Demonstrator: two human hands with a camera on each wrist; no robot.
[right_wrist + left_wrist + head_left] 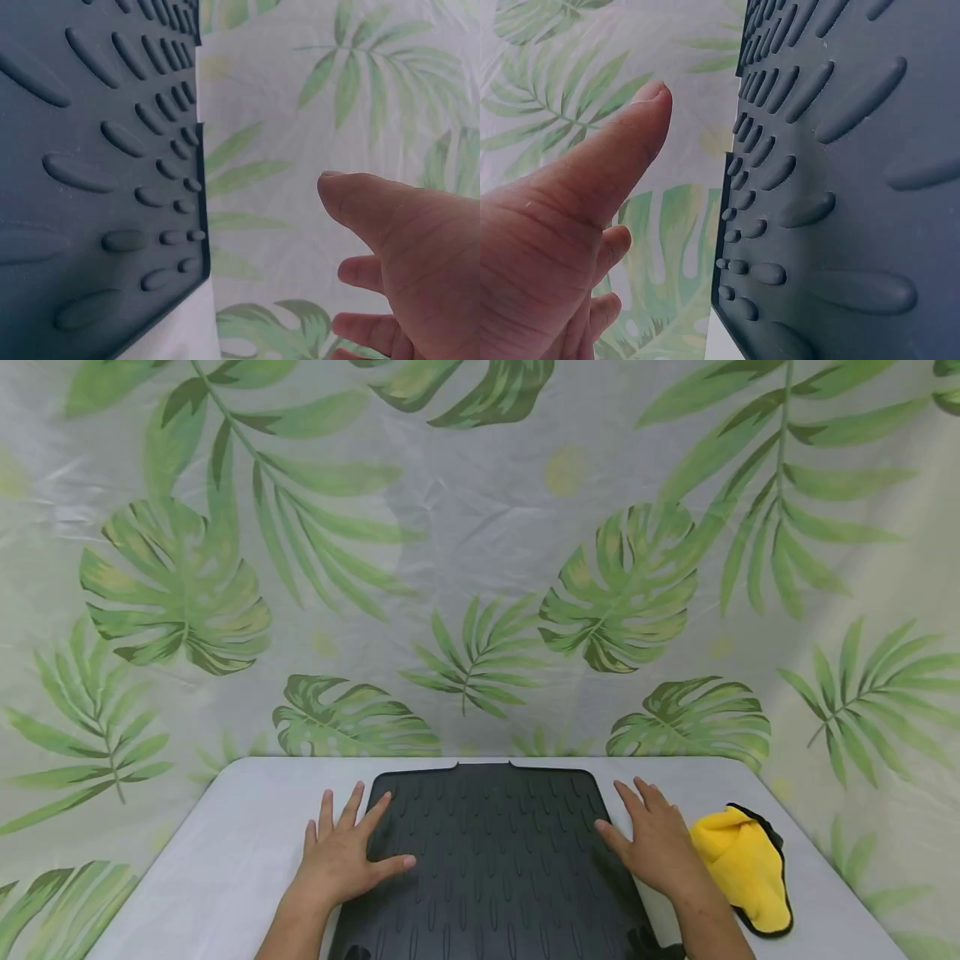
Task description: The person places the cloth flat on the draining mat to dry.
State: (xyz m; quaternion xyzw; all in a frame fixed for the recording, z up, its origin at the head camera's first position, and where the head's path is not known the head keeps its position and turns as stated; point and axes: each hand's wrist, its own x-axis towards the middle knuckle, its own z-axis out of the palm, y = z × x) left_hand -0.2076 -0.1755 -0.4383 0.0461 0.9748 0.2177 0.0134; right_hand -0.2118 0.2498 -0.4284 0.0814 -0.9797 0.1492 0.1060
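A dark grey board with rows of raised oval ridges [491, 860] lies in the middle of the white table. My left hand [337, 858] is over its left edge, fingers spread and thumb reaching inward across the ridges. On the other side, my right hand [656, 843] hovers at the board's right edge with its fingers extended. In the left wrist view the thumb [641, 127] stands apart from the ridged surface [840, 187]. The right wrist view likewise has a gap between the thumb [360, 202] and the board [75, 202]. Neither hand holds anything.
A yellow cloth with black edging [742, 868] lies crumpled on the table right of my right hand. The white tabletop [225, 843] runs back to a hanging leaf-print sheet [480, 527]. Small black parts [357, 952] show at the board's near corners.
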